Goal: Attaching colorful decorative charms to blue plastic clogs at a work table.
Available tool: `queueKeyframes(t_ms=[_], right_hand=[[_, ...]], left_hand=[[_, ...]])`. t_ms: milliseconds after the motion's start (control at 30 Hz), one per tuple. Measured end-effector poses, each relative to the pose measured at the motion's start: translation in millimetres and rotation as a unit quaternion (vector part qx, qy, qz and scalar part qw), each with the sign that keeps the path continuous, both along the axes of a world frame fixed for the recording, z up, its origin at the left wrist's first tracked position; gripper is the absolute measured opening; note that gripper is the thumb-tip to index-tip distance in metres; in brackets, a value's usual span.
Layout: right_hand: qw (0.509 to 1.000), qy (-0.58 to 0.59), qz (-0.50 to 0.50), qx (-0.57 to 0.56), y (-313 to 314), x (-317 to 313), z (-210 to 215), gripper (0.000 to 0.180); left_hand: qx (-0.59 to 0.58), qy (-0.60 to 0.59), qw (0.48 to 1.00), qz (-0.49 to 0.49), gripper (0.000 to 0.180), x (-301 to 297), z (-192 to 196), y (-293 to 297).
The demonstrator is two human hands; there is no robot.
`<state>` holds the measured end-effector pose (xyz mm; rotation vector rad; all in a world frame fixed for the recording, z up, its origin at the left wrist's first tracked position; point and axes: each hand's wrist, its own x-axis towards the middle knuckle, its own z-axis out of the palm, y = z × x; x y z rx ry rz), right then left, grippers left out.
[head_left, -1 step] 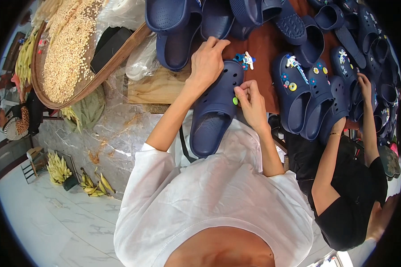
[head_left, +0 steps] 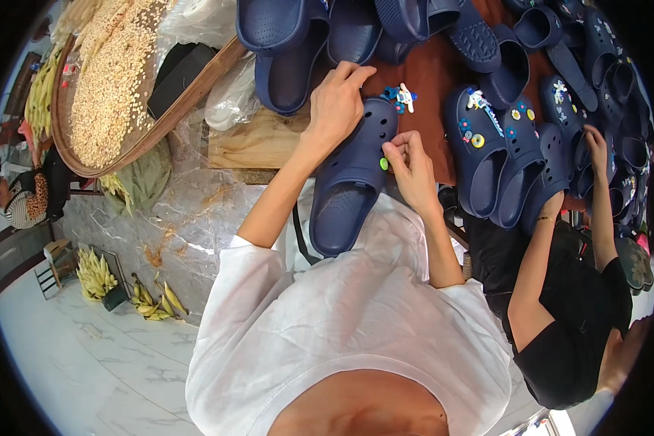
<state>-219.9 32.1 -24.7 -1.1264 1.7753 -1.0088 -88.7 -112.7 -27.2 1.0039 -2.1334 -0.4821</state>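
Note:
A navy blue clog (head_left: 347, 178) lies in front of me, toe pointing away, its heel end over my white shirt. My left hand (head_left: 338, 102) is closed along the left side of its toe, fingers bent; their tips are partly hidden. At the clog's right edge, the thumb and fingers of my right hand (head_left: 414, 171) are pinched together; what is between them is too small to make out. A round green charm (head_left: 384, 164) sits on the clog's side, just by that thumb. Beyond the toe, small blue and white charms (head_left: 401, 98) lie on the reddish-brown tabletop (head_left: 430, 120).
More navy clogs (head_left: 283, 25) are piled along the far side. Decorated clogs (head_left: 479, 149) stand to the right, where a person in black (head_left: 574, 327) reaches among them. At far left are a basket of pale kernels (head_left: 109, 94) and a wooden board (head_left: 258, 142).

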Motion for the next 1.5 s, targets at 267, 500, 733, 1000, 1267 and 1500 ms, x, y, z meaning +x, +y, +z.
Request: queueKeyframes(t_ms=[267, 500, 733, 1000, 1267, 1500], right_hand=[[0.998, -0.057, 0.003, -0.016, 14, 3, -11, 0.041], [0.998, -0.064, 0.001, 0.002, 13, 0, -13, 0.041], [0.991, 0.121, 0.039, -0.05, 14, 16, 8, 0.021], [0.968, 0.215, 0.02, -0.128, 22, 31, 2, 0.015], [0.983, 0.14, -0.017, -0.116, 27, 32, 5, 0.024], [0.995, 0.091, 0.037, 0.026, 29, 17, 5, 0.039]], left_hand=[[0.129, 0.085, 0.988, -0.011, 0.043, 56, 11, 68], [0.131, 0.151, 0.978, 0.064, 0.024, 86, 25, 139], [0.502, 0.302, 0.81, -0.034, 0.024, 57, 11, 180], [0.638, 0.495, 0.582, 0.097, 0.035, 14, 15, 144], [0.637, 0.502, 0.574, 0.11, 0.035, 17, 12, 148], [0.632, 0.479, 0.6, 0.108, 0.035, 19, 7, 149]])
